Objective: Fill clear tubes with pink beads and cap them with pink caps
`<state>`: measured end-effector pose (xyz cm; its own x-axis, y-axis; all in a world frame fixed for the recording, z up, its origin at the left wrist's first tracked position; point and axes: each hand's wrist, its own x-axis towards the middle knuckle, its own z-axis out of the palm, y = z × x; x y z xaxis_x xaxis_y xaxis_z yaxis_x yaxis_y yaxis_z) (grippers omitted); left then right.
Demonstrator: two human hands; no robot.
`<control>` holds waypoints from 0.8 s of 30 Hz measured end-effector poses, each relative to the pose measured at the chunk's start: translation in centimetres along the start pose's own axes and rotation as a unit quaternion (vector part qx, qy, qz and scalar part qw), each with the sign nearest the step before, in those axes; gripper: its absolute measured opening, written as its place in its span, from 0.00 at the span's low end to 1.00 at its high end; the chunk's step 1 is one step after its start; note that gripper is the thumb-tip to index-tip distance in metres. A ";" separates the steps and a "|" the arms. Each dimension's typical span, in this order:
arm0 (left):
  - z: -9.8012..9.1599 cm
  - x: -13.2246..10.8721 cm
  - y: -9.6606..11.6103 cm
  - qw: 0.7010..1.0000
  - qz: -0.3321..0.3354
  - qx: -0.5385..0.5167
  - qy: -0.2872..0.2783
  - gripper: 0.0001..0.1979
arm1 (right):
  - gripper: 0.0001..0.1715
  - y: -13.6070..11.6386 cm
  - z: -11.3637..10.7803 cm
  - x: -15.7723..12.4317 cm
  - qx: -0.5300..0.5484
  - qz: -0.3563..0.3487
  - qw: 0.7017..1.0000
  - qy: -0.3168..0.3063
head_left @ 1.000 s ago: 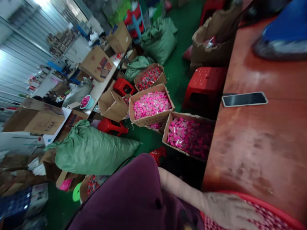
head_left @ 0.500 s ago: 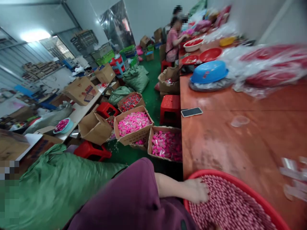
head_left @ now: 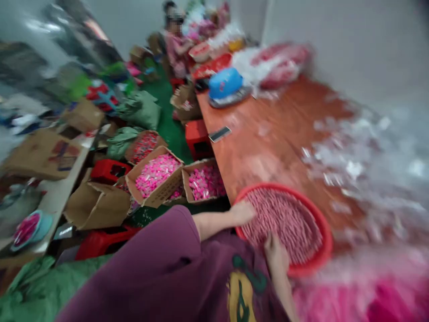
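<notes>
One red basin [head_left: 326, 243] on the table [head_left: 246, 154] contains pink beads [head_left: 284, 219]. My left hand [head_left: 243, 212] and right hand [head_left: 276, 252] are at the beads, fingers curled — whether gripping any, I cannot tell. Beside the table: at least two cartons [head_left: 167, 188] of bright pieces [head_left: 156, 173]. Farther along it: one phone [head_left: 220, 134], one blue tub [head_left: 225, 84].

a round red basin [head_left: 326, 241] sits mouth up, just right of centre in the lower half of the frame. i can make out small pink pieces [head_left: 291, 219] lying loose inside, a broad bed of them, their shapes smeared by blur into slim streaks.
</notes>
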<state>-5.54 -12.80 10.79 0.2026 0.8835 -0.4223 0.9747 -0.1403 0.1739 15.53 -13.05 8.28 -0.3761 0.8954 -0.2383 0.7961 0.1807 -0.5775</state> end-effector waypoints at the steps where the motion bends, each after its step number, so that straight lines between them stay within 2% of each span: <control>1: 0.4 -0.2 -0.2 1.000 -0.010 -0.004 -0.012 0.24 | 0.26 -0.9 -0.2 -0.2 -0.003 0.030 1.000 -0.007; 2: 1.1 -0.2 -0.4 1.000 -0.019 -0.006 -0.021 0.25 | 0.23 -1.3 -0.1 -0.1 -0.004 0.066 0.998 -0.015; 4: 2.6 0.4 -0.9 0.999 -0.012 -0.015 -0.039 0.26 | 0.22 -0.7 1.1 0.6 -0.008 0.147 0.989 -0.020; 7: 4.3 1.0 -1.4 0.998 0.012 -0.031 -0.047 0.24 | 0.32 2.2 3.7 0.7 0.008 0.205 0.979 -0.015; 10: 4.6 0.7 -2.0 0.997 0.027 -0.044 -0.049 0.24 | 0.33 4.3 5.2 -0.2 0.081 0.154 0.980 0.098; 13: 4.0 0.6 -3.2 0.997 0.037 -0.061 -0.011 0.22 | 0.28 5.8 5.4 -1.1 0.109 0.116 0.969 0.191; 16: 3.5 1.7 -4.4 0.996 0.041 -0.077 0.035 0.19 | 0.24 6.4 5.0 -2.1 0.106 0.121 0.964 0.212; 18: 3.3 3.0 -4.5 0.996 0.042 -0.077 0.034 0.19 | 0.21 6.0 4.8 -2.9 0.124 0.121 0.960 0.221; 20: 3.1 4.1 -3.7 0.996 0.046 -0.075 0.016 0.20 | 0.19 5.2 4.7 -3.5 0.155 0.120 0.954 0.226; 24: 3.1 5.3 -0.7 0.994 0.071 -0.086 -0.001 0.22 | 0.16 4.3 4.4 -4.6 0.176 0.137 0.941 0.253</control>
<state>-4.85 -9.40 5.62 0.3379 0.8589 -0.3848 0.9056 -0.1854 0.3814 18.61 -18.22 3.49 0.1654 0.9841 -0.0641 0.5903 -0.1509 -0.7930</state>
